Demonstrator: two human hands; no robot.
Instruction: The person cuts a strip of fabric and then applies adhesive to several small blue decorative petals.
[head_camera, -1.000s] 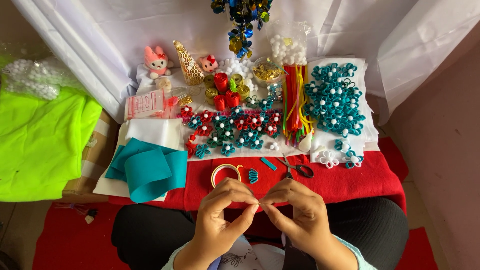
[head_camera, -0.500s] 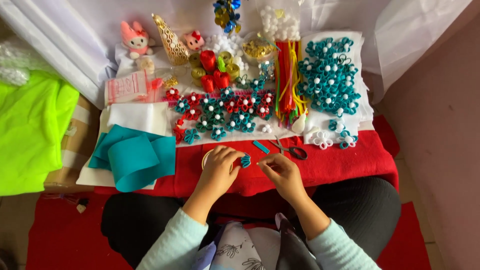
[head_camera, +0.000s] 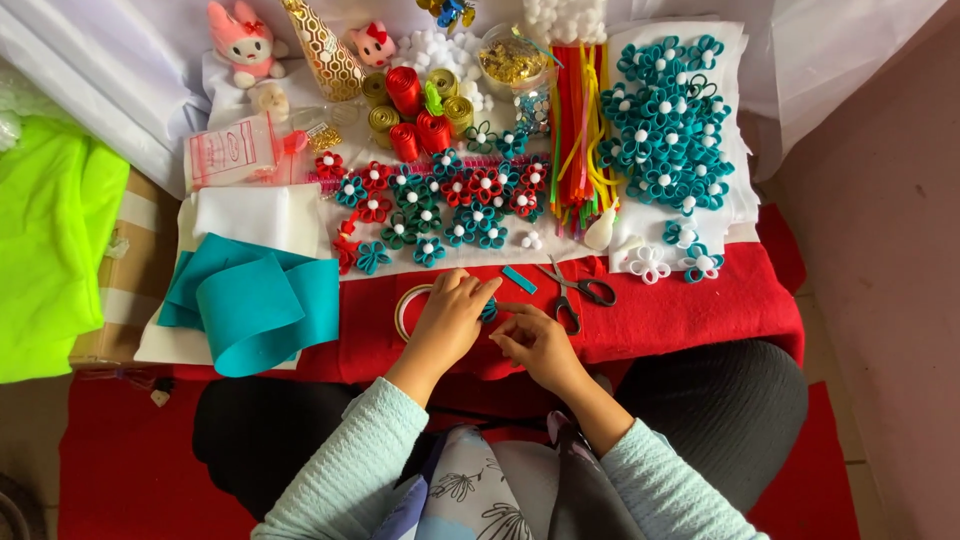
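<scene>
Head view: red cloth (head_camera: 700, 310) over a low table, crowded with teal felt flowers (head_camera: 665, 120), scissors (head_camera: 580, 292), folded teal felt (head_camera: 255, 305), white sheet behind, neon green fabric (head_camera: 50, 240) at left. Left hand (head_camera: 450, 322) lies curled over a tape ring (head_camera: 405, 310), fingertips pinching a small teal felt piece (head_camera: 489, 311) on the cloth; right hand (head_camera: 535, 345) pinches it from the other side. The piece is mostly hidden by fingers, shape unclear; the top row of toys is cut off.

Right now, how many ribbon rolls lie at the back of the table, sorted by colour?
red rolls: 3
gold rolls: 4
green roll: 1
Total: 8
</scene>
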